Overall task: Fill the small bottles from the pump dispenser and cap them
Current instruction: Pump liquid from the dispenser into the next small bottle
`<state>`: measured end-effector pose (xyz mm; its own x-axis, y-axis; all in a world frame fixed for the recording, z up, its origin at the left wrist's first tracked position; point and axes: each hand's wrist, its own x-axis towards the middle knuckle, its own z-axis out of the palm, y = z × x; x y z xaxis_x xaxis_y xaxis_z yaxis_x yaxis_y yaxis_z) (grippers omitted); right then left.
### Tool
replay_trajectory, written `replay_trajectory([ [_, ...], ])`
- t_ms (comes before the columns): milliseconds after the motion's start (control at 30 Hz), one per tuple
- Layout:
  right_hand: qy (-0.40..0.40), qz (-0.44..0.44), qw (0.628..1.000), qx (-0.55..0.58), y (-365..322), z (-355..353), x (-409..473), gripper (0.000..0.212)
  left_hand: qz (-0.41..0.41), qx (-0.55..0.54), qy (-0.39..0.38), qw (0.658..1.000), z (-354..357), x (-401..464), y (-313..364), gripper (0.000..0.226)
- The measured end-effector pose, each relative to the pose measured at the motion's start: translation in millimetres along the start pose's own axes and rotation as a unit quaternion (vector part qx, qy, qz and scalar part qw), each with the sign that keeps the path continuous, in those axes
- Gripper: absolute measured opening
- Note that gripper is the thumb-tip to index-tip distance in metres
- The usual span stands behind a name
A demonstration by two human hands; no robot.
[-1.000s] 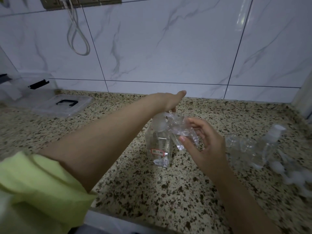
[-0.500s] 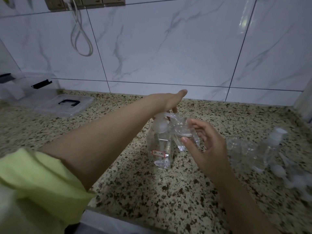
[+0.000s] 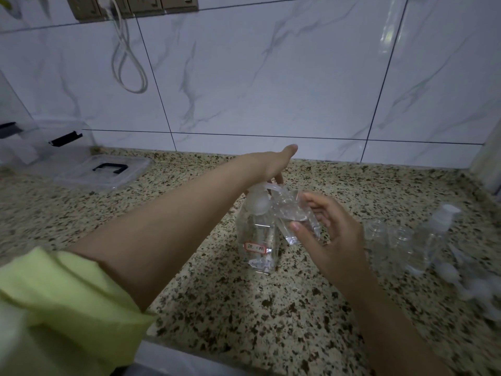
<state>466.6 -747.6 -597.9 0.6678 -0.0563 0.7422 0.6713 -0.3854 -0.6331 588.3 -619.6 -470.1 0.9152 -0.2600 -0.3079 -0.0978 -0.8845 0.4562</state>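
Observation:
A clear pump dispenser [image 3: 256, 234] with a red-edged label stands mid-counter. My left hand [image 3: 273, 165] rests on top of its pump head, fingers pressing down, thumb stretched out. My right hand [image 3: 329, 234] holds a small clear bottle [image 3: 296, 222] tilted under the spout, right beside the dispenser. To the right stand two open small bottles [image 3: 379, 240] [image 3: 401, 241] and one taller capped bottle [image 3: 431, 234]. Loose white caps [image 3: 458, 278] lie blurred at the far right.
A speckled granite counter [image 3: 217, 308] runs to a tiled wall. A clear plastic lid with a black handle [image 3: 104, 172] and a clear box [image 3: 35, 142] sit at the back left. A white cord [image 3: 127, 63] hangs from wall sockets.
The small bottle in my right hand has shifted slightly lower under the spout. My left hand stays on the pump head.

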Motion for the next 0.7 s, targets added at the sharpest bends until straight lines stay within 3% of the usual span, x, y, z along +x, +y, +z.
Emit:
replay_trajectory([
  [700, 0.002, 0.0, 1.0, -0.005, -0.1, -0.4, 0.0, 0.046, -0.003, 0.011, 0.014, 1.0, 1.0, 0.7, -1.4, 0.089],
])
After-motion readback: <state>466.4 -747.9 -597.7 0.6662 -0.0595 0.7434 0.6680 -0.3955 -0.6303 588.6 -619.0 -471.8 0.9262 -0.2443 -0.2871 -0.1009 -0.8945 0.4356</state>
